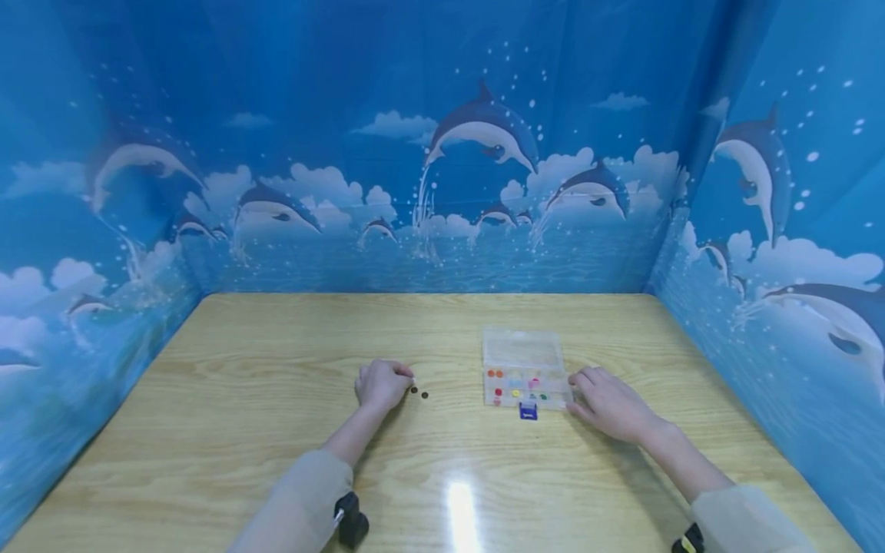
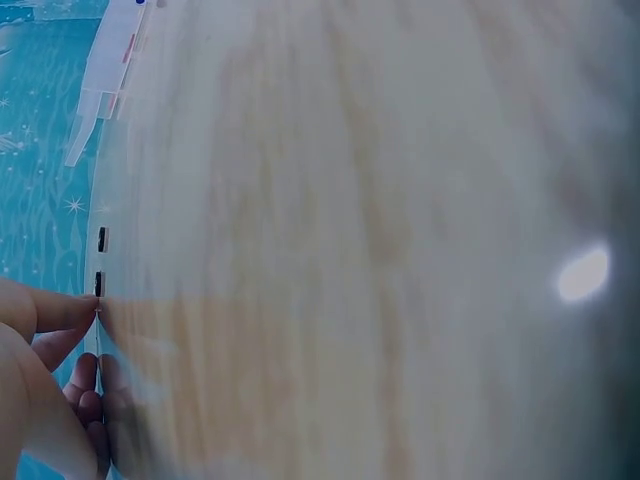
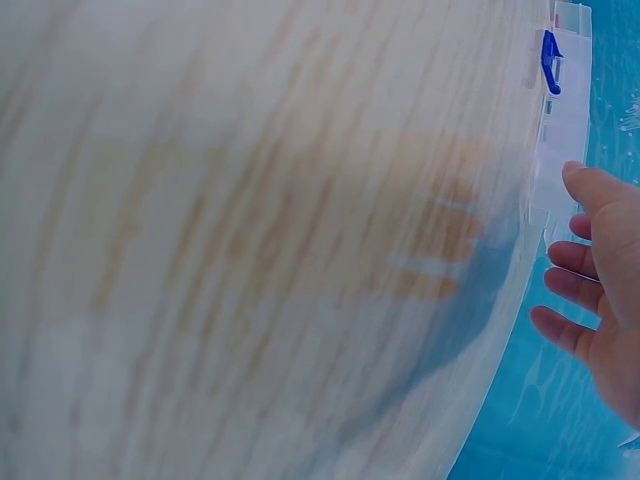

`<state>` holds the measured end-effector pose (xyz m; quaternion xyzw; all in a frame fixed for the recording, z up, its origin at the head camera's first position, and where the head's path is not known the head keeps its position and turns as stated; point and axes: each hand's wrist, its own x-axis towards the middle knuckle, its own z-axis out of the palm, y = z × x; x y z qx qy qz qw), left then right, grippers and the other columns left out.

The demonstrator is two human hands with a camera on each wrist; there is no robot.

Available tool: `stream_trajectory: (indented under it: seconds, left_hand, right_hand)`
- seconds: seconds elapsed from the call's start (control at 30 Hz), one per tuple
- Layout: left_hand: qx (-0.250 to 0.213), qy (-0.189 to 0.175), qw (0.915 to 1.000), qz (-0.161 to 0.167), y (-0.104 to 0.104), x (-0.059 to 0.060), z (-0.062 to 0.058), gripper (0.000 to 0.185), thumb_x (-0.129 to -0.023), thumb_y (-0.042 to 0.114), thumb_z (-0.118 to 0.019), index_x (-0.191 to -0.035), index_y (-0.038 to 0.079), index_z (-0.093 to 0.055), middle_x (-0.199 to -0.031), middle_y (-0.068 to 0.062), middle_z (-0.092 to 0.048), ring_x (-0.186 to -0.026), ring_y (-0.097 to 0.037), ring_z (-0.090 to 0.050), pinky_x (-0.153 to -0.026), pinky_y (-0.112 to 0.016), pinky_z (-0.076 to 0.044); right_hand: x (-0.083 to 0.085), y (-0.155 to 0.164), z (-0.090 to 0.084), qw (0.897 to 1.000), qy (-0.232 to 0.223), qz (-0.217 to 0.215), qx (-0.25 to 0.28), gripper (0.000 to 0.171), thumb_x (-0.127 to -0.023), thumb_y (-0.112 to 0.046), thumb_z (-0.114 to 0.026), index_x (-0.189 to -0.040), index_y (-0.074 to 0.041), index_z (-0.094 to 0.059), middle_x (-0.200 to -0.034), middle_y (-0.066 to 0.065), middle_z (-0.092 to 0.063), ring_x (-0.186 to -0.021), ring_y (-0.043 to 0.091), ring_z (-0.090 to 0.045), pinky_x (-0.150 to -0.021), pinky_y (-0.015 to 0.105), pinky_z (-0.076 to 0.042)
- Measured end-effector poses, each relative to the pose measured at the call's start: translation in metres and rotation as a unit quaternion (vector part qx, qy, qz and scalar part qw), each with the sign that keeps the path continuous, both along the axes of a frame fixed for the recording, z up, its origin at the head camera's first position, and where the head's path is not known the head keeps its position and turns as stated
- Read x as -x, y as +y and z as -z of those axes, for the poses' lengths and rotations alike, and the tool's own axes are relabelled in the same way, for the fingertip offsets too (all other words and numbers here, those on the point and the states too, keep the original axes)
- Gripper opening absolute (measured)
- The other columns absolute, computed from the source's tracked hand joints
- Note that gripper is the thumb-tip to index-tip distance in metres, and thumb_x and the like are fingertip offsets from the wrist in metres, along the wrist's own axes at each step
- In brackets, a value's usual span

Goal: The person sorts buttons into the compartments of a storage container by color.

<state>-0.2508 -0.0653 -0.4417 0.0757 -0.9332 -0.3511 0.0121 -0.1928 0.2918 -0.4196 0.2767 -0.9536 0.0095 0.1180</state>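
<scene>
My left hand (image 1: 382, 384) rests low at the table, its thumb and forefinger meeting at a small white piece (image 1: 414, 380) that is partly covered. Two small dark round pieces (image 1: 425, 395), seen edge-on as dark pieces (image 2: 102, 239) in the left wrist view, lie just beyond those fingertips. Right of them stands a clear plastic compartment box (image 1: 523, 349), lid laid back, with a blue latch (image 1: 528, 412) at its front. Small red, orange, yellow, pink and green pieces sit in its compartments. Beside the box's right end, my right hand (image 1: 611, 403) touches it with loosely spread fingers.
The wooden table (image 1: 242, 430) is bounded at the back and sides by a blue dolphin-printed curtain (image 1: 332, 153). A bright light reflection (image 1: 462, 514) shows on the front of the tabletop. Dark wrist devices (image 1: 351, 522) are on both forearms.
</scene>
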Motion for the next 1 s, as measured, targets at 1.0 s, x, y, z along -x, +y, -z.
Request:
stream_trajectory:
  seconds: [1.0]
  left_hand:
    - [0.000,-0.038,0.9984,0.043,-0.0053,0.0016,-0.0055,0.007,-0.079,0.022,-0.070,-0.076,0.015,-0.070,-0.087,0.000,-0.065,-0.094,-0.027,-0.049,-0.087,-0.044,-0.032]
  right_hand:
    - [0.0001,0.0001,-0.0003,1.000,-0.007,0.005,0.005,0.037,-0.083,-0.024,-0.068,-0.106,0.003,-0.057,-0.099,0.013,-0.057,-0.092,0.027,-0.055,-0.080,0.041,-0.048]
